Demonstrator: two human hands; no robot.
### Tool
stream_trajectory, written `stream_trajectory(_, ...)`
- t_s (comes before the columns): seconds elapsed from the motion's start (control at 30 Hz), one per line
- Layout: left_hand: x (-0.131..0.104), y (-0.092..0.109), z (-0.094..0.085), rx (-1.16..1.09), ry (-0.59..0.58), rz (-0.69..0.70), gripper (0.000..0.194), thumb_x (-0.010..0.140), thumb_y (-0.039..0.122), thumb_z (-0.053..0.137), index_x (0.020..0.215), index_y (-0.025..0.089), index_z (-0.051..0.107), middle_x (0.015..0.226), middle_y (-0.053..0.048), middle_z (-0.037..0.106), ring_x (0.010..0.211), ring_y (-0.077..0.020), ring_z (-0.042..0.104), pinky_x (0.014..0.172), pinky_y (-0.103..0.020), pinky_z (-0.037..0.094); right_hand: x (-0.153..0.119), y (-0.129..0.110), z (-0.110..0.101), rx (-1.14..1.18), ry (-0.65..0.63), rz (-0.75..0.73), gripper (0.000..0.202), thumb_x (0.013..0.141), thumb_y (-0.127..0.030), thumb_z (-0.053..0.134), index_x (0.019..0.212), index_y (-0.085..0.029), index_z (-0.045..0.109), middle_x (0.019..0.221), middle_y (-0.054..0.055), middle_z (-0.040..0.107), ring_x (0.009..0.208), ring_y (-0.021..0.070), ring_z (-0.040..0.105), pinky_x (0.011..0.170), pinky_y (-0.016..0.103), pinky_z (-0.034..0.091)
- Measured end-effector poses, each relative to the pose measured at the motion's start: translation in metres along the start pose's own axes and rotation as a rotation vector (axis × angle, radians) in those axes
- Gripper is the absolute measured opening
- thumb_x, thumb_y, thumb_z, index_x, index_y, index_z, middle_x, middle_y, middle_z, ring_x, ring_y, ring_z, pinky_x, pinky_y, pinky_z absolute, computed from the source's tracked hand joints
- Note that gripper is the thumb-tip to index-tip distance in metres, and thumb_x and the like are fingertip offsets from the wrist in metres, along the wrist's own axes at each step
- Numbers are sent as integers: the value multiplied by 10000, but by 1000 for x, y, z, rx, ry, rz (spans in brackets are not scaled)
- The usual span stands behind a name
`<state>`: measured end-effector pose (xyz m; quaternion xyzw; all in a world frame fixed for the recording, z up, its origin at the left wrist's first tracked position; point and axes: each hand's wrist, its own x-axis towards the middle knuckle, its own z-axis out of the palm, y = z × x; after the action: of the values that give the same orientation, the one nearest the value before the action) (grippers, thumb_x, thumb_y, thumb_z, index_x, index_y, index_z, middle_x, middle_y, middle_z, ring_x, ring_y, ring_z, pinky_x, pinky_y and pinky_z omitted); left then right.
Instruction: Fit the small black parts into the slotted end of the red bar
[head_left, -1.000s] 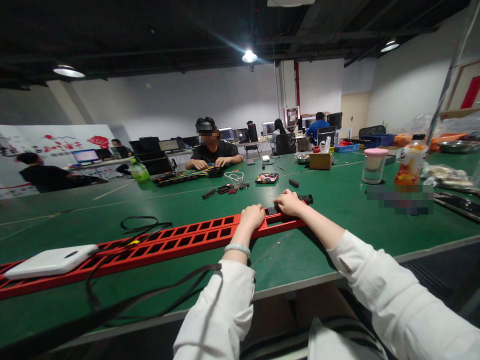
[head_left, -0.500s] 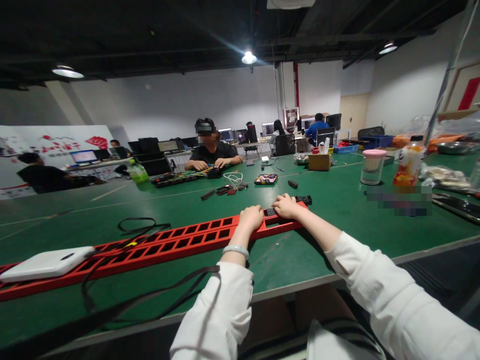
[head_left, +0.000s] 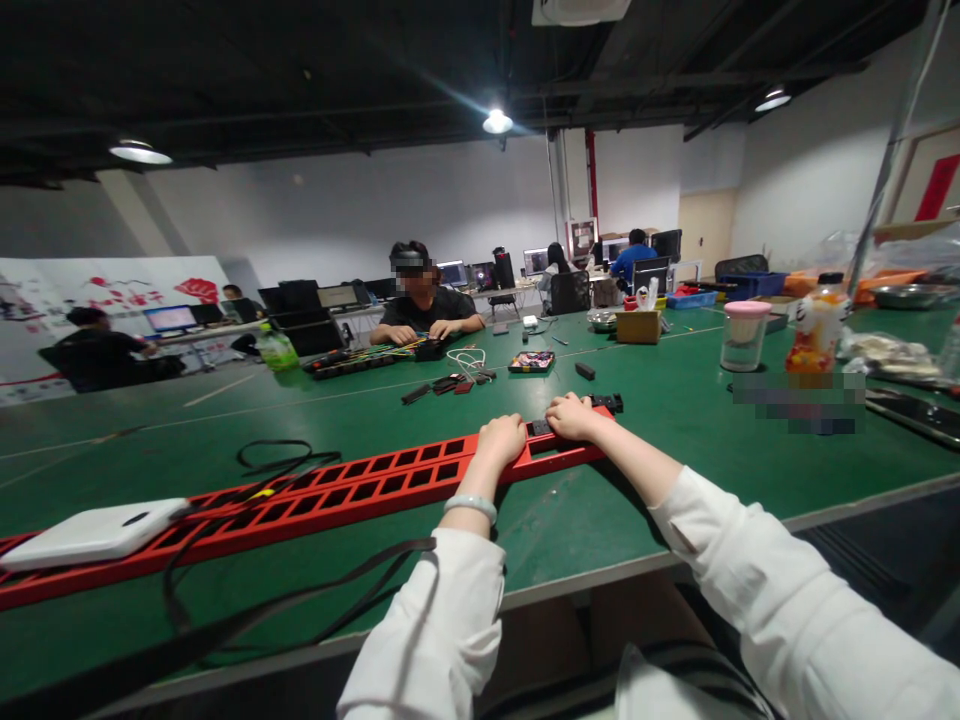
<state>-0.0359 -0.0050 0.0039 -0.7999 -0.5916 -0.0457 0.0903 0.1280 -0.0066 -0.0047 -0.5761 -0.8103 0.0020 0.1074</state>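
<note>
A long red slotted frame [head_left: 390, 480] lies across the green table, with a black part [head_left: 538, 428] set in it near its right end. My left hand [head_left: 502, 440] is closed over the frame just left of that part, fingertips hidden from view. Further right, my right hand [head_left: 574, 416] is closed at the frame's far edge beside a black end piece [head_left: 606, 403]. What its fingertips pinch is too small to make out. On the frame's left end rests a white flat device [head_left: 97, 533] with a black cable.
Beyond the frame lie small black parts [head_left: 448, 383], a black block [head_left: 585, 371] and a patterned box [head_left: 532, 363]. A lidded cup [head_left: 744, 337] and a bottle [head_left: 815, 330] stand right. Across the table, a person [head_left: 427, 310] handles wires. A black strap [head_left: 300, 590] hangs at front left.
Both hands stay almost in the same place on the red frame. The view has shifted very slightly. In the left background, a seated person has moved a little to the right.
</note>
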Motion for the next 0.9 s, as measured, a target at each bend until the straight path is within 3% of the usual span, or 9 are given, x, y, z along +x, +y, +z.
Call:
stream_trajectory(0.17, 0, 0, 1, 14, 11, 12, 344, 859, 298, 274, 922, 189, 594, 979, -99, 631, 893, -231, 578, 747, -320, 420, 0, 0, 2, -10, 93, -7, 353, 854, -299, 297, 947, -222, 629, 1088, 96, 521, 1012, 271, 403, 800, 451, 330)
stream_trajectory(0.3, 2, 0, 2, 6, 16, 22, 352, 856, 285, 267, 929, 184, 596, 977, -109, 632, 897, -248, 578, 746, -346, 421, -1, 1, -1, -23, 174, -48, 318, 817, -210, 362, 1031, -218, 597, 1091, 100, 516, 1014, 247, 429, 817, 400, 324)
stream_trajectory(0.53, 0, 1, 1, -16, 7, 16, 347, 858, 283, 276, 940, 177, 596, 992, -122, 627, 907, -250, 577, 759, -353, 415, -4, 4, -13, -41, 169, -119, 350, 797, -140, 378, 1076, -216, 576, 1069, 105, 536, 1009, 226, 479, 791, 330, 350)
stream_trajectory(0.9, 2, -1, 4, -29, 21, 20, 348, 854, 292, 280, 930, 179, 600, 977, -121, 630, 893, -249, 579, 746, -351, 417, -3, 8, -16, 48, 181, -209, 187, 725, -187, 544, 890, -144, 621, 873, 81, 584, 811, 172, 543, 688, 219, 375)
